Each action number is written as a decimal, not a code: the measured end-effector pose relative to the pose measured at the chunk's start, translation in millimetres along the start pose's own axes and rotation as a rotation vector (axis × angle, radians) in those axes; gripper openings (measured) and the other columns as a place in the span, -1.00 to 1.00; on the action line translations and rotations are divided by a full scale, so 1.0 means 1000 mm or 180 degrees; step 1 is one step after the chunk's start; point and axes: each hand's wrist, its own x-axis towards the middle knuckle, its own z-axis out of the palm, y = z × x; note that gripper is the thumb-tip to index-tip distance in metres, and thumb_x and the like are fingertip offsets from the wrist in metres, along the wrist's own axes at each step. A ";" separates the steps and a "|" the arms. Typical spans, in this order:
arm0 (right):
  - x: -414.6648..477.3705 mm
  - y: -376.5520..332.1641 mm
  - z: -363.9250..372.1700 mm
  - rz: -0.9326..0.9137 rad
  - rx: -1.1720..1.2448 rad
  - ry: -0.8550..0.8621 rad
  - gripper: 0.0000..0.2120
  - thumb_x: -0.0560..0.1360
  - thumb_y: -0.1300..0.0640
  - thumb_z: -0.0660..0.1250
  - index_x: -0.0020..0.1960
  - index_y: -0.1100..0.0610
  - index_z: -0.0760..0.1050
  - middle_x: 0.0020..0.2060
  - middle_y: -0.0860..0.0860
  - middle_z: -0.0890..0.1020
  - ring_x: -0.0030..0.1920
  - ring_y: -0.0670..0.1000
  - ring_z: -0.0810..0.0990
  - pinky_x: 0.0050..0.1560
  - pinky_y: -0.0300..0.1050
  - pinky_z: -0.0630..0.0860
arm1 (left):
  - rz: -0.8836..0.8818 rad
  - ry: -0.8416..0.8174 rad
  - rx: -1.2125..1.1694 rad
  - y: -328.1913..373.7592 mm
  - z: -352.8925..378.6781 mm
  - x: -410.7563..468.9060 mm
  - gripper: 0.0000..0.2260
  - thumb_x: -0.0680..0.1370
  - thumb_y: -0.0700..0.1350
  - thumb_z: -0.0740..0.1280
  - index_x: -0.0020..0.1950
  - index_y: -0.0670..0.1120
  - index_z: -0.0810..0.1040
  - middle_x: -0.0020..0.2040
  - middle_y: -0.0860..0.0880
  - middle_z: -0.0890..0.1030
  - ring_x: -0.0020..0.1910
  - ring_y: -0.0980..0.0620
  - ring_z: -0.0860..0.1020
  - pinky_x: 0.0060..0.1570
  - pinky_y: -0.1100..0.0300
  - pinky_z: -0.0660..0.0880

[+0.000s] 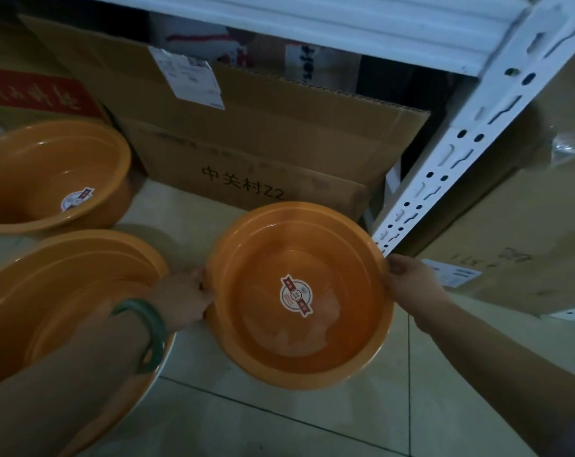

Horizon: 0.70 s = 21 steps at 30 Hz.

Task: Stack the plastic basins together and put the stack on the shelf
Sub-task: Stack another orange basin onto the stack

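Observation:
An orange plastic basin with a round sticker inside sits in the middle, low over the tiled floor. My left hand grips its left rim and my right hand grips its right rim. A second orange basin lies at the lower left, partly hidden under my left forearm, which wears a green bangle. A third orange basin with the same sticker rests at the far left. The white metal shelf board runs across the top.
A white perforated shelf post slants down just right of the held basin. Large cardboard boxes stand under the shelf board behind the basins, and another box stands at the right. The floor is pale tile.

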 end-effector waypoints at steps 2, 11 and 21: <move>0.000 -0.001 -0.001 0.0200 0.0133 -0.0229 -0.67 0.55 0.15 0.22 0.30 0.07 0.49 0.08 0.10 0.65 -0.03 0.06 0.65 0.01 0.04 0.60 | -0.0094 -0.0004 -0.0125 0.001 -0.001 0.001 -0.72 0.42 0.03 0.25 -0.04 -0.15 0.53 0.01 -0.24 0.62 0.02 -0.19 0.60 0.14 -0.10 0.49; -0.014 -0.032 -0.022 -0.0138 0.0226 -0.0229 -0.79 0.55 0.04 0.26 0.08 0.12 0.55 -0.16 0.08 0.64 -0.15 0.07 0.63 -0.13 -0.01 0.55 | -0.0143 0.0193 -0.0306 -0.001 -0.039 -0.013 -0.73 0.44 0.02 0.33 -0.14 -0.19 0.61 -0.15 -0.18 0.69 -0.11 -0.16 0.65 0.07 -0.09 0.53; -0.068 -0.120 -0.019 -0.0750 0.0842 -0.0511 -0.71 0.48 0.08 0.37 0.03 0.31 0.56 -0.18 0.26 0.58 -0.19 0.19 0.57 -0.19 -0.05 0.54 | -0.0109 0.1132 -0.0983 -0.021 -0.137 -0.067 -0.77 0.43 -0.01 0.40 -0.04 -0.13 0.51 -0.24 -0.10 0.58 -0.40 -0.01 0.57 -0.48 0.30 0.54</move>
